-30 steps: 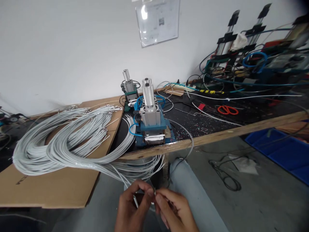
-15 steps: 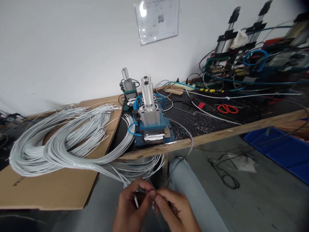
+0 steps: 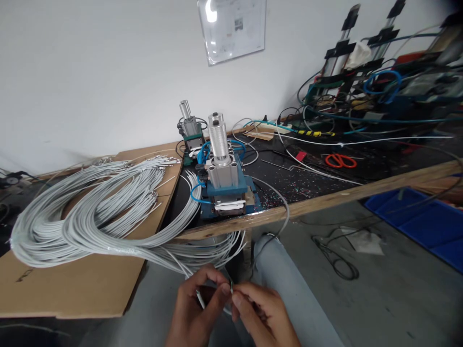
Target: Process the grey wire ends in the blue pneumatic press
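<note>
My left hand (image 3: 197,308) and my right hand (image 3: 262,315) meet low in the view, below the bench edge, over my lap. Both are closed in a pinch on the tip of a thin grey wire (image 3: 199,298). That wire comes from a big coiled bundle of grey wires (image 3: 90,212) lying on a cardboard sheet (image 3: 72,282), with its ends hanging over the bench edge just above my hands. A small pneumatic press (image 3: 224,178) with a silver cylinder stands on the bench directly beyond my hands.
A second small press (image 3: 190,127) stands behind the first. Orange-handled scissors (image 3: 340,160), cables and more machines (image 3: 379,82) crowd the black bench to the right. Blue bins (image 3: 427,226) and a loose cable (image 3: 338,265) lie on the floor. My grey trouser leg (image 3: 289,284) is beside my hands.
My hands stay pinched on the wire tip with only small finger shifts. The view has drifted slightly, so the bench sits a little lower left.
</note>
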Demonstrator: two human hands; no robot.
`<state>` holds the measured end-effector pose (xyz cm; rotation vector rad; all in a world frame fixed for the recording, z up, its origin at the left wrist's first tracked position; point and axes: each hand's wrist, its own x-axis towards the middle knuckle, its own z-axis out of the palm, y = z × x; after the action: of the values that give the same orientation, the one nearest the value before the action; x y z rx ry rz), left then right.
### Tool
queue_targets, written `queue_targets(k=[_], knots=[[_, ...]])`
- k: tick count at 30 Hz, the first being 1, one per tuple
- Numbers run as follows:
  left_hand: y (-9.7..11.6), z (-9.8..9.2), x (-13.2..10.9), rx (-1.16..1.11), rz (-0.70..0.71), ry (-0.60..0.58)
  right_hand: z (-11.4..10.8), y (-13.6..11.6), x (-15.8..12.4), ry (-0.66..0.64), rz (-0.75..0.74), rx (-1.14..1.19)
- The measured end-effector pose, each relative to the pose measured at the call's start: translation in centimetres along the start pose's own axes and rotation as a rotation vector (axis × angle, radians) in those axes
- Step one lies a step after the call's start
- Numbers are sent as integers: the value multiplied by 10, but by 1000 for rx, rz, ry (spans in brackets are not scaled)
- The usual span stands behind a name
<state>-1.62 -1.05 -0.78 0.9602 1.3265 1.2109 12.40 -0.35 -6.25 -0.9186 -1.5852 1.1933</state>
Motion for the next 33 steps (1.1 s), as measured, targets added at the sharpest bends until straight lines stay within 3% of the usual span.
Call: queue_targets(k=[5, 14, 23, 26, 28, 33], knots=[[-10, -10, 5, 115, 32, -91, -4, 0, 0, -42, 2, -46], [-5, -1, -1, 167, 59, 23, -8, -1, -1, -73, -8, -73], [-9, 4, 2, 107, 55, 11, -1, 10, -3, -16, -43, -58], [-6, 4, 3, 86, 42, 11, -10, 5, 1, 24, -127, -95], [-3, 2, 5, 54, 31, 12, -21, -1, 5, 48, -269, -196], [1, 4, 15, -99, -20, -34, -43, -9, 16, -86, -671, -522]])
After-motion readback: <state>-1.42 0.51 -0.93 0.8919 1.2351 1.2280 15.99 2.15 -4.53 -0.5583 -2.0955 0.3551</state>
